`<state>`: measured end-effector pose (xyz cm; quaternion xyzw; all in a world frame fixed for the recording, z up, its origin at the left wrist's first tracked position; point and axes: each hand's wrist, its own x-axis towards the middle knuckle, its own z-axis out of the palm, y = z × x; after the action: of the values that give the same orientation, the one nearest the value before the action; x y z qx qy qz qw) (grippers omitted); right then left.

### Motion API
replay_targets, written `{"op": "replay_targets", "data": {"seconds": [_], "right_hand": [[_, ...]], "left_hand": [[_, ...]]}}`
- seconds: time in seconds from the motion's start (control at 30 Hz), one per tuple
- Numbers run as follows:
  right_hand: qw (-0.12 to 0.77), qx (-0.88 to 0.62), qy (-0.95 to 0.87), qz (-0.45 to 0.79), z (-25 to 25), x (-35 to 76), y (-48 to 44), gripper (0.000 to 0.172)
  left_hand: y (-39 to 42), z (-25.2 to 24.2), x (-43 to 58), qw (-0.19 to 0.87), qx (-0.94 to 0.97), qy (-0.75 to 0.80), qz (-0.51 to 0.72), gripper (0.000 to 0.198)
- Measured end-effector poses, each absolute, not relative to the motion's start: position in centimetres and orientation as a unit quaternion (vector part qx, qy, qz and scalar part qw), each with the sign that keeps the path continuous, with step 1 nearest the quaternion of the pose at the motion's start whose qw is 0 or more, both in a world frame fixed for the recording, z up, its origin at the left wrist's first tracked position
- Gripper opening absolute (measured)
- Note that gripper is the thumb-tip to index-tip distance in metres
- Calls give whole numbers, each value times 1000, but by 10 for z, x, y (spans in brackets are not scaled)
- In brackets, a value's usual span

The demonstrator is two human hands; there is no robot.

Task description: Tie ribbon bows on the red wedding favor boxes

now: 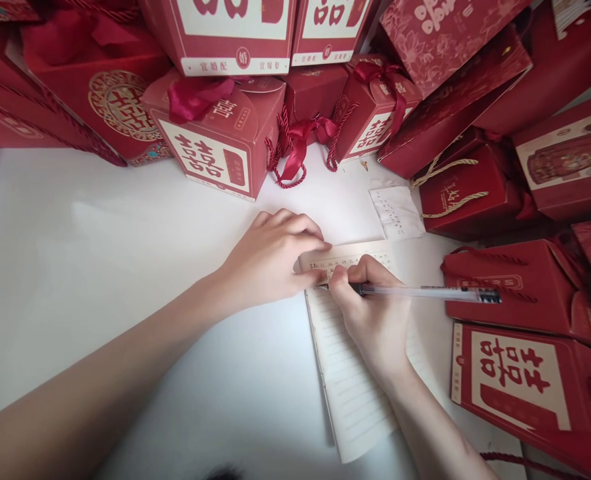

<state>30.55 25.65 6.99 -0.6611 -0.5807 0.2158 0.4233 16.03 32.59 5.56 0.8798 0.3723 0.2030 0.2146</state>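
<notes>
A lined notebook [350, 373] lies at a slant on the white table, with rows of small handwriting along its top lines. My right hand [372, 307] grips a clear-barrelled pen [425, 292] with a black grip and dark end; its tip meets the page near the left margin. My left hand [275, 260] rests at the notebook's upper left edge, fingers bent and apart, thumb and fingertips touching the paper. Nothing is held in it. Beyond the notebook lies a creased white slip of paper [398, 212] with handwriting on it.
Red gift boxes crowd the back, among them one with a ribbon [215, 143]. Others stand along the right, such as a box with a large printed character [515, 380] and a bag with cord handles [468, 190]. White table surface [100, 233] extends to the left.
</notes>
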Motion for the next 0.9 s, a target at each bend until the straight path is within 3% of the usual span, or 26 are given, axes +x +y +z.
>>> {"op": "replay_targets", "data": {"seconds": [0.27, 0.5, 0.73, 0.9], "right_hand": [[423, -668, -571, 222, 71, 305, 255, 33], [576, -630, -443, 275, 68, 318, 255, 33], [599, -602, -517, 103, 68, 352, 252, 15], [511, -646, -567, 2, 57, 369, 254, 12]], "left_hand": [[326, 56, 160, 217, 879, 373, 204, 24], [327, 57, 160, 229, 880, 368, 196, 24], [329, 61, 157, 265, 874, 365, 179, 26], [330, 64, 153, 274, 876, 358, 170, 30]]}}
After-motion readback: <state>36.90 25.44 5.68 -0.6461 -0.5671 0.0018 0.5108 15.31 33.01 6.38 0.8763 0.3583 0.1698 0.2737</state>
